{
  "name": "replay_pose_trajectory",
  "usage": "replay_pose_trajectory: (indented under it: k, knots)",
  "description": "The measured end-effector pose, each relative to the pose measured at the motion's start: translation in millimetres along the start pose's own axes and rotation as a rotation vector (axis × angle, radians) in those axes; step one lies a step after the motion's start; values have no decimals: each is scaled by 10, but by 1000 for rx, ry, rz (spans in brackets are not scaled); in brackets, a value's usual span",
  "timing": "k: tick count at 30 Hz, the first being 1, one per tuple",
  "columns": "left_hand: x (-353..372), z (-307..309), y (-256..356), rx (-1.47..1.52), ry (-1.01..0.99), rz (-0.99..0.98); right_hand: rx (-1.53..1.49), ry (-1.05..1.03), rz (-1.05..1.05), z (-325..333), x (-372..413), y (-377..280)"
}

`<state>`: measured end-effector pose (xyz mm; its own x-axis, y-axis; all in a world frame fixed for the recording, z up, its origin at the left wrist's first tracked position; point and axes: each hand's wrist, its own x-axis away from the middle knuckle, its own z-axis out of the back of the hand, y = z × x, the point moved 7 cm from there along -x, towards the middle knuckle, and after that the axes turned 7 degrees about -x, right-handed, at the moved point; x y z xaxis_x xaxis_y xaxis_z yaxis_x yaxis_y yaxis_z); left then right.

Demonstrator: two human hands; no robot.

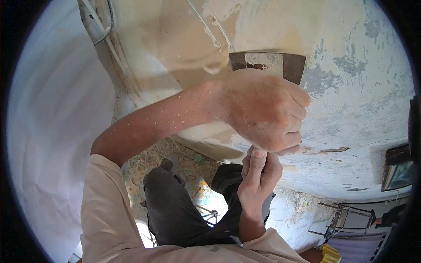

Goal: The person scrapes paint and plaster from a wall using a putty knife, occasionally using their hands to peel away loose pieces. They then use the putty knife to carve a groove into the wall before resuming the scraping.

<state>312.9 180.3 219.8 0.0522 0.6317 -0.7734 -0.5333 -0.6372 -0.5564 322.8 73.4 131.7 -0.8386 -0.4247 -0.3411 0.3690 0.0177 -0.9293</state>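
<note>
My left hand (263,111) is closed in a fist around a wide-bladed scraper (295,70), just below the blade. The blade is dark and brownish, with pale plaster stuck on it, and its far edge lies at the wall (351,39). Fingers and palm hide the handle. Directly below the fist, my right hand (258,173) is closed in line with the scraper, its thumb up against the left hand; the handle's end in it is covered. Pale specks dot my left forearm. Around the blade, the wall is patchy, with beige areas and scraped grey marks.
A white sheet (48,131) hangs at the left, beside pipes and a cable (105,33). Debris covers the floor (197,164) around my legs. At the right are a dark-framed opening (397,168), a metal stand (346,219) and another person's sleeve (392,215).
</note>
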Motion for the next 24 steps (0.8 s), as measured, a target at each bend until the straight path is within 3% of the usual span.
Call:
replay_pose_trajectory:
  k: [3,10,17,19,22,24]
  knots:
    - [-6,81,-211,-80,-44,-43,99,-18,127,-139,-291,-99]
    - [-94,285,-302,-104,-46,44,68,-99,96,-167,-428,-145]
    - [-269,699,413,-158,39,447,205,-179,99,428,318,-152]
    - [-2,951,733,-228,-1,654,322,-148,50,856,707,-53]
    - [814,1420,1343,-396,-65,1449,314,108,-149,1976,1490,523]
    - [1779,1687,2128,-302,85,1959,178,315,-335,2705,2019,959]
